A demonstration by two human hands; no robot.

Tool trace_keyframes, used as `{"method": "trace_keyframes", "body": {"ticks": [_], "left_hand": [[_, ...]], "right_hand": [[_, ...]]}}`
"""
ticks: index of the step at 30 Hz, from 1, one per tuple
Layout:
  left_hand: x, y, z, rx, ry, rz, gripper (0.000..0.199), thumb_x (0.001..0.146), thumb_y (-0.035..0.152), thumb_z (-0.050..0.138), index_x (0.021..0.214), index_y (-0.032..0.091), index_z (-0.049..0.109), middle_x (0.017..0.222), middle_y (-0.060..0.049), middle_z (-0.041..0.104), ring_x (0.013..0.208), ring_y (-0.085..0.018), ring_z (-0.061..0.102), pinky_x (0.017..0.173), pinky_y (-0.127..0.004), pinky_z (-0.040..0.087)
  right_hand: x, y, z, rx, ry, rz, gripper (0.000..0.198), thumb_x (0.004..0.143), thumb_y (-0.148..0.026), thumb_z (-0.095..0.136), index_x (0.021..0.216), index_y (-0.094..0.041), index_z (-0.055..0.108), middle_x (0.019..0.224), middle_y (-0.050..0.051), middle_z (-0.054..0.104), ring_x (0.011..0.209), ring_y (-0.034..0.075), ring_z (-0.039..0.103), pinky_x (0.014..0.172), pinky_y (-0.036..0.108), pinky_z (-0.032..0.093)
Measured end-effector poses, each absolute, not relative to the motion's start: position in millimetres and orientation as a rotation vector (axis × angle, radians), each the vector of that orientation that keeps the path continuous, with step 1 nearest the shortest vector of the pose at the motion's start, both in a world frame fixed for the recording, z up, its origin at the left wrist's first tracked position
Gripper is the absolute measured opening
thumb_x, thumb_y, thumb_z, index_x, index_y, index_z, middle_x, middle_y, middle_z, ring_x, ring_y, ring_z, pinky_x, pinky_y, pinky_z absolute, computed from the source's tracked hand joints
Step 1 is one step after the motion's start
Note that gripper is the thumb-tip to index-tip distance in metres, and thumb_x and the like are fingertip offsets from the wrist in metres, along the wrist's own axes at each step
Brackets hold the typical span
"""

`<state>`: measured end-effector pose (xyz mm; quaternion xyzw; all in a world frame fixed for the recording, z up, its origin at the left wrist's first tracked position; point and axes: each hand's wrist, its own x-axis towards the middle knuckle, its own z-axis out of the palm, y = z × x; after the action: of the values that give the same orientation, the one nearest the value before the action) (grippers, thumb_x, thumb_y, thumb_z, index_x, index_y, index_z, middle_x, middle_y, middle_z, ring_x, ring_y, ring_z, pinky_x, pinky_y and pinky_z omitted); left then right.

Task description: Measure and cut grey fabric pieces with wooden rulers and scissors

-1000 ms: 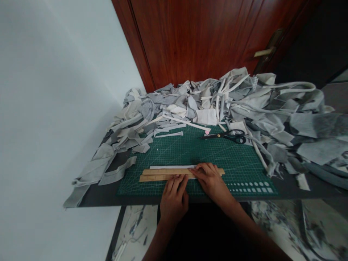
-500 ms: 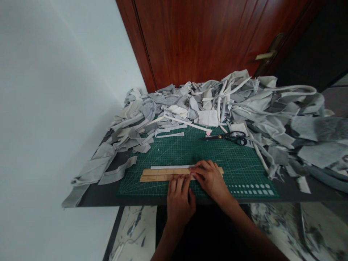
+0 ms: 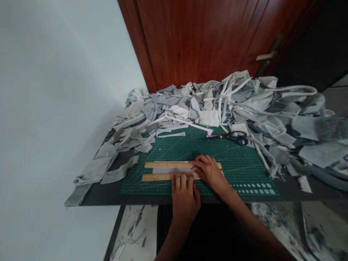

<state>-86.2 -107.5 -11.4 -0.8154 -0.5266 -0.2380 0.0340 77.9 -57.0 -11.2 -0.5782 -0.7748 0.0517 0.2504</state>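
Note:
Two wooden rulers lie roughly parallel on the green cutting mat, the far ruler (image 3: pixel 163 165) a little apart from the near ruler (image 3: pixel 156 177). A pale grey fabric strip (image 3: pixel 172 170) shows in the gap between them, and a thin edge of it shows past the far ruler. My left hand (image 3: pixel 186 197) rests its fingertips on the near ruler, fingers lying down over it side by side. With bent fingers and thumb, my right hand (image 3: pixel 210 174) grips the far ruler toward its right end. The hands cover part of the strip.
Black scissors (image 3: pixel 231 137) lie on the cutting mat (image 3: pixel 176 148) beyond my hands, close to a small pink piece (image 3: pixel 209 133). Grey and white fabric scraps (image 3: pixel 152 105) are heaped along the back and both sides, against a wall (image 3: pixel 67 108) and a wooden door (image 3: pixel 190 43).
The far ruler has moved away from the near one with my right hand, widening the gap and uncovering the grey fabric between them. My left hand stays at the near ruler.

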Motion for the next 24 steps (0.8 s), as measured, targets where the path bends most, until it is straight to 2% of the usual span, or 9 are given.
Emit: {"method": "trace_keyframes", "body": {"ticks": [7, 14, 20, 24], "left_hand": [[-84, -107, -17, -2.480, -1.631, -0.784, 0.032, 0.092, 0.013, 0.057, 0.123, 0.013, 0.066, 0.111, -0.012, 0.063, 0.110, -0.031, 0.058, 0.114, -0.056, 0.044], [-84, -107, -17, -2.485, -1.601, -0.862, 0.030, 0.094, 0.013, 0.054, 0.122, 0.014, 0.065, 0.115, -0.014, 0.061, 0.114, -0.033, 0.056, 0.114, -0.058, 0.042], [-85, -107, -18, -2.507, -1.593, -0.860, 0.027, 0.095, 0.013, 0.053, 0.119, 0.014, 0.065, 0.113, -0.014, 0.062, 0.114, -0.033, 0.056, 0.113, -0.058, 0.044], [-85, -106, -18, -2.502, -1.578, -0.867, 0.031, 0.096, 0.014, 0.052, 0.125, 0.011, 0.064, 0.115, -0.016, 0.062, 0.114, -0.033, 0.055, 0.112, -0.059, 0.044]], "right_hand": [[100, -65, 8, -1.334, -2.413, 0.071, 0.020, 0.105, -0.022, 0.057, 0.120, -0.021, 0.071, 0.108, 0.007, 0.070, 0.100, 0.022, 0.063, 0.095, 0.039, 0.047], [98, -98, 2, -1.329, -2.334, -0.029, 0.026, 0.104, -0.017, 0.056, 0.127, -0.021, 0.068, 0.113, 0.007, 0.072, 0.103, 0.023, 0.062, 0.095, 0.039, 0.046], [98, -105, -9, -1.486, -2.189, 0.109, 0.041, 0.100, -0.014, 0.062, 0.139, -0.029, 0.065, 0.120, 0.006, 0.070, 0.108, 0.025, 0.058, 0.092, 0.041, 0.045], [98, -95, -7, -1.498, -2.161, 0.169, 0.039, 0.100, -0.015, 0.063, 0.133, -0.034, 0.070, 0.119, 0.004, 0.071, 0.108, 0.024, 0.059, 0.088, 0.040, 0.045]]}}
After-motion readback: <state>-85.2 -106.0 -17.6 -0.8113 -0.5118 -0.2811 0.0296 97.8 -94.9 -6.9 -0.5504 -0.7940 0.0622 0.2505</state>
